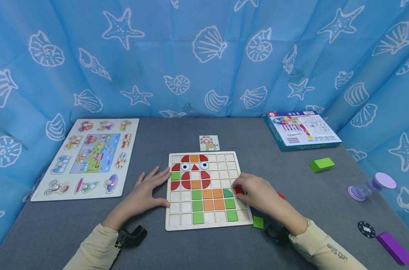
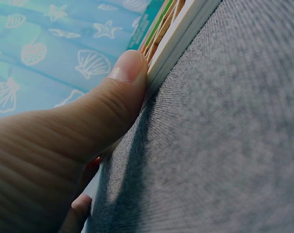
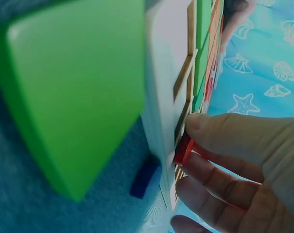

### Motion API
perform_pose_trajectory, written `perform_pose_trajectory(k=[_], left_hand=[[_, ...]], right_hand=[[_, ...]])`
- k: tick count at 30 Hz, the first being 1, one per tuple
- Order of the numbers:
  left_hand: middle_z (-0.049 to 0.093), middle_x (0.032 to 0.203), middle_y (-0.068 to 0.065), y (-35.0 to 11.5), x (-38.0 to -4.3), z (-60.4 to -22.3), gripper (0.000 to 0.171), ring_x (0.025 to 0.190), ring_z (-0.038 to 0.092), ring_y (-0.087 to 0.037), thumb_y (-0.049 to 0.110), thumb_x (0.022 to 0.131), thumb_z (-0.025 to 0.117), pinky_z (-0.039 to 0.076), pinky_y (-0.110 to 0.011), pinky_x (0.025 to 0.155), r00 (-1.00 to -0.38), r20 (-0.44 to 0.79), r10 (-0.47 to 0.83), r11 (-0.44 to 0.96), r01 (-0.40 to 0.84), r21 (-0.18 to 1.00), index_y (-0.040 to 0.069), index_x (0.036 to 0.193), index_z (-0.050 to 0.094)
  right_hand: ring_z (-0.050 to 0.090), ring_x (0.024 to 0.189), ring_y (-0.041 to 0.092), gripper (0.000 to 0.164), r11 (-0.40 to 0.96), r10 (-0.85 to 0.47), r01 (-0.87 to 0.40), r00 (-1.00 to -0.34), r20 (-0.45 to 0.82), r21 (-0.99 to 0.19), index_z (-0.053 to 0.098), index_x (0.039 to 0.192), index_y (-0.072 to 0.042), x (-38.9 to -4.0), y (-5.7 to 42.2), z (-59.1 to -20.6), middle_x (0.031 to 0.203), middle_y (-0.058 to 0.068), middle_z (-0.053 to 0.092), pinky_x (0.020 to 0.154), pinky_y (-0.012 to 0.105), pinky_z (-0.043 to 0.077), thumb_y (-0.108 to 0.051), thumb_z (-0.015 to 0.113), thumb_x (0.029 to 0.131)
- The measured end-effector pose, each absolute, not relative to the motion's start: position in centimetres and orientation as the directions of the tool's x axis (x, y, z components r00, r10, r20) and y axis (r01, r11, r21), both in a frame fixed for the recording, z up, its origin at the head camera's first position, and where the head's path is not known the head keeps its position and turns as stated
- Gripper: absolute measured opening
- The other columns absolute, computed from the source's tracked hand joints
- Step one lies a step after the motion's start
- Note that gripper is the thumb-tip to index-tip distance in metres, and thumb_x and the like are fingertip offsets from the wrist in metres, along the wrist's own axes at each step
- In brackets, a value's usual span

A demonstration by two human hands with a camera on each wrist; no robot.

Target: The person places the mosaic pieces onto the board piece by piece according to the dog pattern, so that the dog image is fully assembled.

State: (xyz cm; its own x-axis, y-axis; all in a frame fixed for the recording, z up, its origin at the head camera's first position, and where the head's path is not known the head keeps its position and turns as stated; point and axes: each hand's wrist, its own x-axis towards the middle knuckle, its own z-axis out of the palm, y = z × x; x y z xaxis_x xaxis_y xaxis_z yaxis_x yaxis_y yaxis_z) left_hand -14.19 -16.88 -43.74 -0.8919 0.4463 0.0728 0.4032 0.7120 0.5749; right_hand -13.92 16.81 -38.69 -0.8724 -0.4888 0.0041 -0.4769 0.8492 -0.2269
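Observation:
A wooden grid board lies mid-table, its cells partly filled with red, orange and green tiles and two eye tiles. My right hand pinches a red tile over the board's right side, beside a dark green quarter-round tile. In the right wrist view the red tile sits between thumb and fingers, against the grid. My left hand rests with spread fingers along the board's left edge; in the left wrist view its thumb touches the rim.
A loose green tile lies by the board's lower right corner, and a red piece behind the right wrist. A pattern card is above the board. Around are a knob puzzle, a box, a green block, an hourglass-like object and a purple block.

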Motion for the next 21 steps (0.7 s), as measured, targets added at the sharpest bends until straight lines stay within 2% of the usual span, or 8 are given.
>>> perform_pose_trajectory(k=[14,21], left_hand=[[0.026,0.145,0.002,-16.9,-14.2,-43.9,0.096,0.136,0.011,-0.029,0.06,0.058,0.067,-0.001,-0.058,0.102,-0.892,0.074,0.445,0.711,0.403,0.576,0.017,0.138,0.034],[0.026,0.145,0.002,-16.9,-14.2,-44.0,0.097,0.135,0.011,-0.03,0.06,0.058,0.067,-0.001,-0.059,0.101,-0.889,0.078,0.452,0.711,0.411,0.57,0.017,0.138,0.034]], right_hand=[[0.046,0.066,0.007,0.014,0.817,-0.512,-0.51,-0.856,0.069,-0.269,0.066,0.087,-0.014,-14.7,15.8,-38.8,0.082,-0.005,0.057,0.06,0.023,0.044,-0.013,0.07,0.073],[0.048,0.069,0.009,0.021,0.795,-0.527,-0.519,-0.847,0.064,-0.315,0.067,0.094,-0.009,-16.1,14.1,-38.5,0.086,-0.001,0.058,0.063,0.023,0.045,-0.013,0.07,0.074]])
